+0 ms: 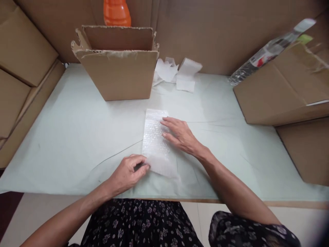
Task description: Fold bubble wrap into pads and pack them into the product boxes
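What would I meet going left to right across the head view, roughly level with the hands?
Left-edge cardboard boxes → left hand → bubble wrap → right hand → right-edge cardboard boxes.

bubble wrap (154,133): glossy, bumpy plastic | box (123,77): matt cardboard, rough rim | tablecloth (77,116): matt cloth

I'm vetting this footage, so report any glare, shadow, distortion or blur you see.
Head view: bright glints dot the bubble wrap; head view: soft shadow darkens the cloth beside the right forearm; head view: the clear bottle looks stretched, probably by a wide lens; head view: dark, blurred smudges sit in the two right-hand corners.
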`<state>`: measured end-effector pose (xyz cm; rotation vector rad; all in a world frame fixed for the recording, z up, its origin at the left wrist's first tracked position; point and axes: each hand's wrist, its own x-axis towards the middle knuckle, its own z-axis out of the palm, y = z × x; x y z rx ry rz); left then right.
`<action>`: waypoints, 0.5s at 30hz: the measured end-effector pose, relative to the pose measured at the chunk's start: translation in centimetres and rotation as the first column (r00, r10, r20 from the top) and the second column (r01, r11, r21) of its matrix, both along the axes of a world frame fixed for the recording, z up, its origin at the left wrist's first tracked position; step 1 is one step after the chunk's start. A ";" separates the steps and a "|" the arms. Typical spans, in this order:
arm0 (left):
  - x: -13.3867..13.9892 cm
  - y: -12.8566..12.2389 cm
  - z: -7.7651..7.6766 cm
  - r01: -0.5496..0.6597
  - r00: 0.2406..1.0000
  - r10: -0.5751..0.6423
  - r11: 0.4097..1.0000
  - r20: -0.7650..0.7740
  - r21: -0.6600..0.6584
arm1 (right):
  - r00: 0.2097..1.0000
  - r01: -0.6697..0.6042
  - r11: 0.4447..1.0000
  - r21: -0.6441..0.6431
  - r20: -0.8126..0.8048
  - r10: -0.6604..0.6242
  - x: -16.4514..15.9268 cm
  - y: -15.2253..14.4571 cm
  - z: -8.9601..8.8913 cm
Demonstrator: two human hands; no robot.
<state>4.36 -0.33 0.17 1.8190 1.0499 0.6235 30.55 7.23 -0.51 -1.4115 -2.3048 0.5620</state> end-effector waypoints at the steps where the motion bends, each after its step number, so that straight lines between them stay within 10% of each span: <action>1: 0.1 0.4 0.2 -0.034 0.999 0.033 0.998 -0.030 -0.045 | 0.996 0.054 0.999 -0.006 -0.076 -0.054 0.8 -1.0 0.5; 7: 1.1 1.7 -1.1 -0.174 0.957 0.221 0.955 -0.188 0.239 | 0.888 0.384 0.917 0.112 -0.316 -0.333 2.4 -8.6 2.9; 15: 1.1 1.1 -2.1 -0.127 0.908 0.296 0.869 -0.297 0.478 | 0.988 -0.138 0.962 0.234 0.101 0.117 -3.0 -9.7 0.1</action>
